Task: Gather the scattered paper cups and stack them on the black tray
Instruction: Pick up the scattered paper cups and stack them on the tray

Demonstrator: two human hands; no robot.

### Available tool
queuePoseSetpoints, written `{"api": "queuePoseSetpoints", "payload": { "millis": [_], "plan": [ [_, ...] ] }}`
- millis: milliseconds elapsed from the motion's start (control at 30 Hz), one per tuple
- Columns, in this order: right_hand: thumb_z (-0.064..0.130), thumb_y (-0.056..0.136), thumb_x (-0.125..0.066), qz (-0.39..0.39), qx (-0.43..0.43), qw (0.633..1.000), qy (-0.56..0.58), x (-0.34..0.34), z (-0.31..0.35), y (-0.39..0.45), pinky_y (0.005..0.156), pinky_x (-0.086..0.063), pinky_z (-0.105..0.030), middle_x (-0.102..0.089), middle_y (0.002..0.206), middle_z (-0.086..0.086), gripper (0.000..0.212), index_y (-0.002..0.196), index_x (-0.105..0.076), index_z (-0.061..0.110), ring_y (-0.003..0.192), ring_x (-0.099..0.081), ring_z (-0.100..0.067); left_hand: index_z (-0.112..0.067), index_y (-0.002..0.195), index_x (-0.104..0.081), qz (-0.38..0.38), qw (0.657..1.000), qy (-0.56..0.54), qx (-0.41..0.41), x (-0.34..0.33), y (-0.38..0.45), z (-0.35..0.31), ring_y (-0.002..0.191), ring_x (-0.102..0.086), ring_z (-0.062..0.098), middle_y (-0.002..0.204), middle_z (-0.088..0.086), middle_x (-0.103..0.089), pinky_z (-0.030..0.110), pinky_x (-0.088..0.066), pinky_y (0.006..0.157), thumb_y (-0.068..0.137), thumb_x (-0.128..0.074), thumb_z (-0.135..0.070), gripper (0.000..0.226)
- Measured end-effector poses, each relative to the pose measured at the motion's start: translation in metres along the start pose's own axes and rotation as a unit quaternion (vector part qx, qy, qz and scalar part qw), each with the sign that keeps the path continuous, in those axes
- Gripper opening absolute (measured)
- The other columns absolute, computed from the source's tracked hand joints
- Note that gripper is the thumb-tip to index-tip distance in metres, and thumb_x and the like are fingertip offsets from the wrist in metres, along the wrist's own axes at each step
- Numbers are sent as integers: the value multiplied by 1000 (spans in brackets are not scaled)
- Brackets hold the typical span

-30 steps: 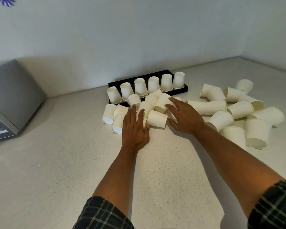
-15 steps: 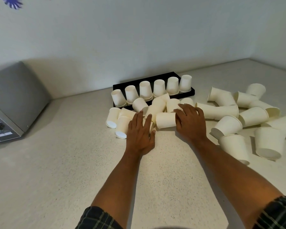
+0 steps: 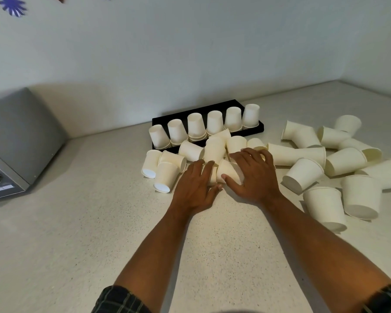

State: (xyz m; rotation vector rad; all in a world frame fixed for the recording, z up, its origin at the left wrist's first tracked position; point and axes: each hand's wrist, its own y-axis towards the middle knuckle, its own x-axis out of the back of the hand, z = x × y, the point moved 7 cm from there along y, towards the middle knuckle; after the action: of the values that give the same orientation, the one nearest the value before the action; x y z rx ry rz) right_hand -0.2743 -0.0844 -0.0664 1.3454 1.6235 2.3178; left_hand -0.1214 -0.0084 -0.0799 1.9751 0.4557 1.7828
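The black tray [image 3: 260,128] lies against the back wall and carries a row of several short stacks of upside-down white paper cups [image 3: 214,122]. Loose cups lie on their sides in front of it [image 3: 214,148] and to its left [image 3: 165,175]. My right hand [image 3: 254,178] curls over one lying cup [image 3: 228,171], thumb on its near side and fingers across the top. My left hand [image 3: 195,186] rests flat beside it, its fingers spread over another cup [image 3: 212,176] that is mostly hidden.
A larger heap of scattered cups [image 3: 303,175] spreads over the counter to the right, some nested in pairs [image 3: 296,153]. A grey appliance with a knob [image 3: 20,141] stands at the left edge. The speckled counter meets the walls at the back and in the right corner.
Both hands have slid closer together and slightly toward me. The cup between them has turned, and my right thumb now wraps its near side.
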Motion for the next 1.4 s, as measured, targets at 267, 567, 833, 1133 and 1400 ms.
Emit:
{"api": "queuePoseSetpoints", "payload": {
  "millis": [267,567,833,1133,1400],
  "plan": [
    [60,75,-58,26,-1,999,-21,-5,-1,-2,103,-28,-46,-67,112,3,60,121,-60,21,112,-53,-21,-14,137,-46,41,993,103,-50,1,14,-13,107,-53,27,119,6,-57,45,-41,94,78,-54,-40,65],
    [60,80,-55,5,-65,998,-23,-13,-14,1,104,-29,-42,-60,123,1,62,129,-50,21,110,-53,-20,-11,130,-55,-25,985,132,-105,21,42,-9,93,-52,27,107,7,-63,40,-39,76,82,-53,-49,61],
    [58,86,-55,-66,-107,992,-32,0,-23,31,92,-42,-41,-62,120,-5,59,128,-51,16,101,-61,-23,-11,131,-54,-107,994,27,-11,41,82,11,93,-58,24,109,8,-65,35,-45,79,86,-56,-46,57],
    [53,83,-67,-14,-173,985,2,18,-76,100,75,-47,-41,-58,118,-10,63,130,-51,15,89,-64,-33,-13,135,-50,-130,987,-60,72,37,146,19,102,-60,29,117,7,-60,40,-52,80,84,-62,-35,56],
    [55,73,-75,27,-284,958,19,16,-148,146,74,-49,-36,-57,112,-3,57,113,-49,24,89,-62,-28,-14,136,-48,-94,989,-94,65,10,213,6,106,-56,31,123,11,-54,43,-52,83,91,-59,-27,48]
  ]
}}
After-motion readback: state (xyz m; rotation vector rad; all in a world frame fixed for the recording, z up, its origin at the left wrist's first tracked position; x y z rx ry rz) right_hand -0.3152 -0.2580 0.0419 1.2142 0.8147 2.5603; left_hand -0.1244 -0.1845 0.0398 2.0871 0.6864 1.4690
